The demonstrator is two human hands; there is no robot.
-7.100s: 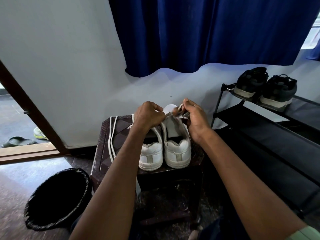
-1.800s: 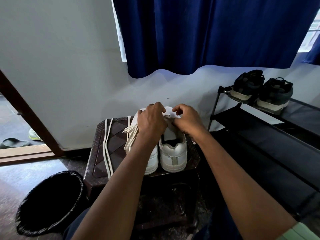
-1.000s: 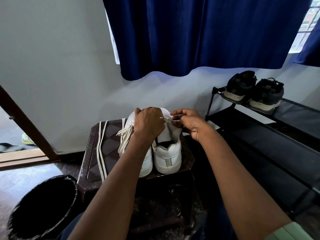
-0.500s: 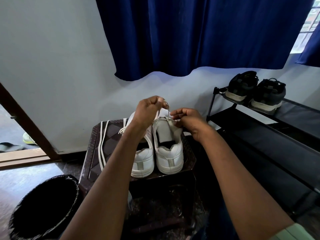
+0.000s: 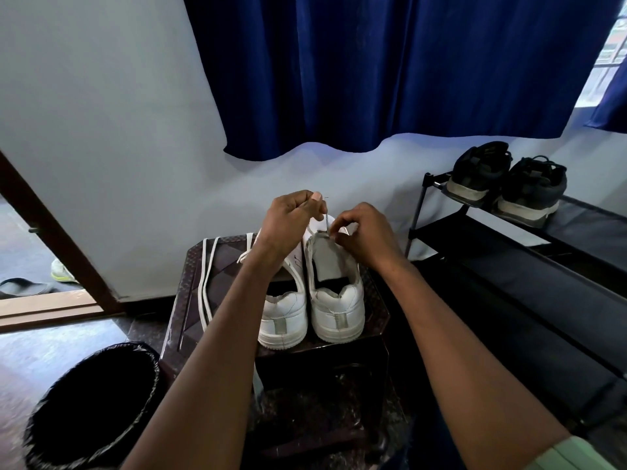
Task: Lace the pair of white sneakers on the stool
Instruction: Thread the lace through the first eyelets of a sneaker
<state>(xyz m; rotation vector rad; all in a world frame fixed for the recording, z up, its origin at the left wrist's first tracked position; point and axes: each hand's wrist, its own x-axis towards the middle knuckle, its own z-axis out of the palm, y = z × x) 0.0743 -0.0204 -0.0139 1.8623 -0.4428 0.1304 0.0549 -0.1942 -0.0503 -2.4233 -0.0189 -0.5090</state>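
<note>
Two sneakers (image 5: 312,300) stand on the stool (image 5: 217,262). Left hand (image 5: 288,222) pinches a lace (image 5: 325,221) above the right sneaker; right hand (image 5: 364,235), fingers curled, apparently grips its eyelet edge just below.

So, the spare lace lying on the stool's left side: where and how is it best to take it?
Probably near its far end, pinched from above. The lace lies flat in two strands on the stool, so only the top is free. That end is bare, while the left arm crosses over the near part. Both hands are busy: the left hand pinches another lace, and the right hand works at the right sneaker.
</note>
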